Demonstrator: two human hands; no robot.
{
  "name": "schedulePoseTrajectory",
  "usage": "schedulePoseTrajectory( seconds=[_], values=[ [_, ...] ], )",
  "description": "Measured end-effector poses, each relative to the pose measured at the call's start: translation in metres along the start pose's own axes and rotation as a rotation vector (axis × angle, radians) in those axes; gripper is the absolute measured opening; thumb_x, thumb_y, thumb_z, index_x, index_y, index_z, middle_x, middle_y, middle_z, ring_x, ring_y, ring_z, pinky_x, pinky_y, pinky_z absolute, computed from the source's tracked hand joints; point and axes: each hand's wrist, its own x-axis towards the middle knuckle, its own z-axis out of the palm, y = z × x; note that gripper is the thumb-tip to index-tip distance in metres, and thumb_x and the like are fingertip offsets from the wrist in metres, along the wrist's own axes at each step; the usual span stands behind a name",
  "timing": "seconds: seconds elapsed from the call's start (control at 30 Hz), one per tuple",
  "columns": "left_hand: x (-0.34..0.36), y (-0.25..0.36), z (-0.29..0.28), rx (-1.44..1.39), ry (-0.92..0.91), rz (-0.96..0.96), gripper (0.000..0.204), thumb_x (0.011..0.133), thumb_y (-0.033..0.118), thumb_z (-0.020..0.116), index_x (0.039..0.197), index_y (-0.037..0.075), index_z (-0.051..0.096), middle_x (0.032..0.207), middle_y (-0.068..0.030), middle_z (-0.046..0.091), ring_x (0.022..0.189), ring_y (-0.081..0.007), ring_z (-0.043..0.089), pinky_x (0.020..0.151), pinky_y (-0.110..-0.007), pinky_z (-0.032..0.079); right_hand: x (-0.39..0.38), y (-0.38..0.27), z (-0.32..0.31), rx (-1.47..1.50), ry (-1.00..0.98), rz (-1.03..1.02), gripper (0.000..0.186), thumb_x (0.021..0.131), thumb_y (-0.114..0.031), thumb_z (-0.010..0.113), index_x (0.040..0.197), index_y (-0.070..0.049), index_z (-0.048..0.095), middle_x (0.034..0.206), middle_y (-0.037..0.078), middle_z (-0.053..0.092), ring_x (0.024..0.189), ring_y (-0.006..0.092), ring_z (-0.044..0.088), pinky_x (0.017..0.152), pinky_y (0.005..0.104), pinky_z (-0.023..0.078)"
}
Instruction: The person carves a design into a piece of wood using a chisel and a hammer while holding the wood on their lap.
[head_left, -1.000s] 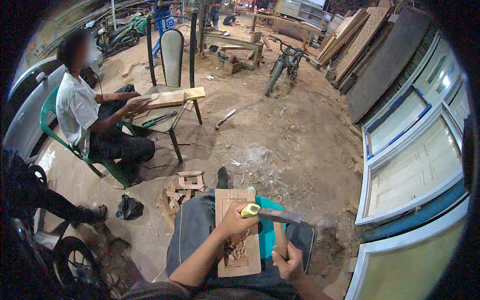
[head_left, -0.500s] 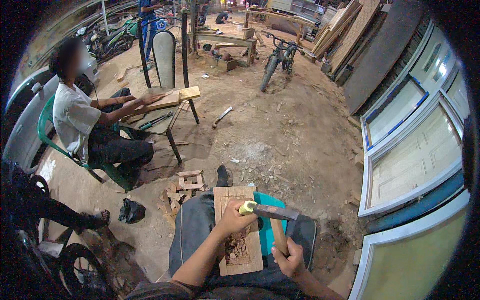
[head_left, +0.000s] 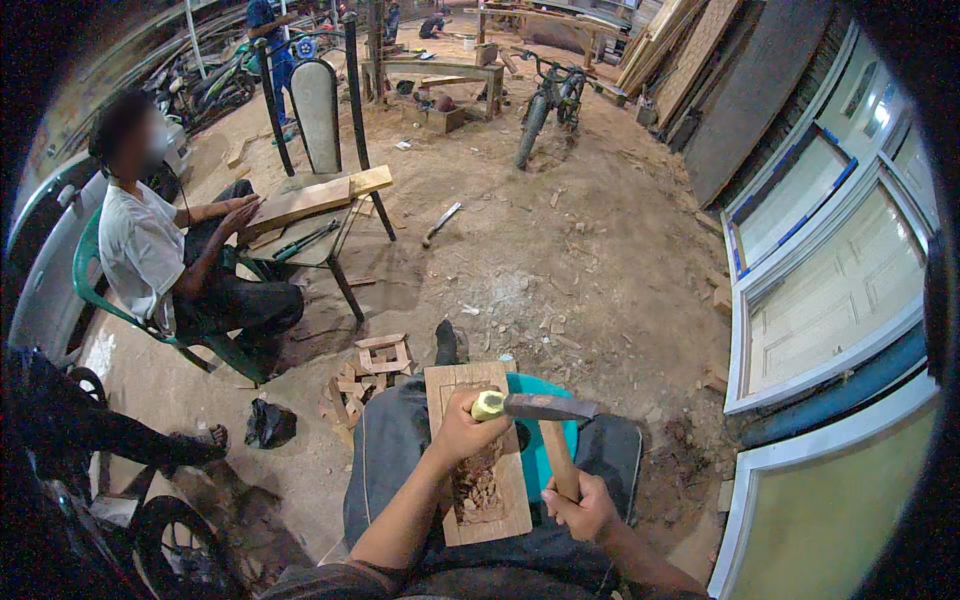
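A rectangular wooden board (head_left: pixel 514 490) lies across my lap, with a recess cut into its face and loose wood chips (head_left: pixel 478 492) inside. My left hand (head_left: pixel 464 432) is closed around a chisel over the board's upper part; only its yellow-green handle (head_left: pixel 488 404) shows, and the blade is hidden. In my right hand (head_left: pixel 584 507) is a hammer (head_left: pixel 560 462), gripped low on its wooden handle. The dark hammer head (head_left: pixel 552 407) is level with the top of the chisel handle, right against or very close to it; I cannot tell if they touch.
Beneath the board is a turquoise surface (head_left: pixel 526 384). Wood offcuts (head_left: pixel 350 390) and a black bag (head_left: pixel 268 424) lie left of my legs. A seated person (head_left: pixel 145 240) is beside a chair bearing a plank (head_left: pixel 300 204). White-framed panels (head_left: pixel 830 310) line the right side.
The view has shifted slightly. My hands keep their grips, with the hammer head still by the chisel handle. The seated person's hands have drawn back along the plank toward their body.
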Motion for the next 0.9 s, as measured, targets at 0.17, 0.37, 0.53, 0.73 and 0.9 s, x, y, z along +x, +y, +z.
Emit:
schedulePoseTrajectory(
  seconds=[0.17,0.37,0.53,0.73,0.9],
  values=[
    [-0.003,-0.006,-0.003,0.005,0.017,0.016,0.019,0.075,0.009,0.068,0.067,0.003,0.052,0.058,0.0006,0.047,0.055,-0.0082,0.044,0.051,-0.027,0.035,0.002,-0.002,0.001,0.097,-0.034,0.045,0.016,0.089,-0.02,0.065,0.09,-0.005,0.059,0.065,-0.001,0.057,0.055,0.0088,0.054,0.052,0.0273,0.046],
    [-0.003,-0.003,0.002,-0.017,0.047,0.001,0.021,0.078,0.01,0.068,0.066,0.003,0.052,0.058,0.0001,0.048,0.054,-0.0082,0.043,0.05,-0.027,0.035,0.005,-0.003,-0.001,0.235,-0.124,0.098,0.017,0.09,-0.02,0.065,0.088,-0.005,0.059,0.064,-0.002,0.054,0.053,0.009,0.051,0.051,0.0273,0.044],
    [-0.003,0.004,0.005,0.069,0.033,0.009,0.022,0.079,0.012,0.069,0.067,0.002,0.054,0.058,-0.0009,0.05,0.054,-0.0085,0.044,0.05,-0.028,0.036,0.003,0.012,-0.008,0.045,-0.059,0.182,0.018,0.088,-0.021,0.067,0.085,-0.005,0.06,0.061,-0.001,0.052,0.051,0.0102,0.049,0.049,0.0288,0.041],
    [-0.002,0.013,0.0,0.074,-0.08,0.029,0.014,0.078,0.012,0.07,0.076,0.001,0.062,0.063,-0.0035,0.057,0.059,-0.0078,0.051,0.056,-0.027,0.043,-0.009,-0.015,-0.009,0.316,0.082,-0.03,0.011,0.09,-0.013,0.06,0.094,-0.003,0.057,0.063,0.0,0.051,0.05,0.0091,0.047,0.047,0.0268,0.04],
    [-0.003,0.016,-0.002,0.028,-0.038,-0.143,0.016,0.078,0.016,0.073,0.079,0.003,0.063,0.068,0.0014,0.059,0.063,-0.0066,0.053,0.058,-0.025,0.044,-0.034,-0.015,-0.012,0.093,0.177,-0.117,0.02,0.094,-0.016,0.056,0.107,-0.003,0.047,0.067,0.004,0.047,0.048,0.0107,0.045,0.043,0.0245,0.037]
  ],
)
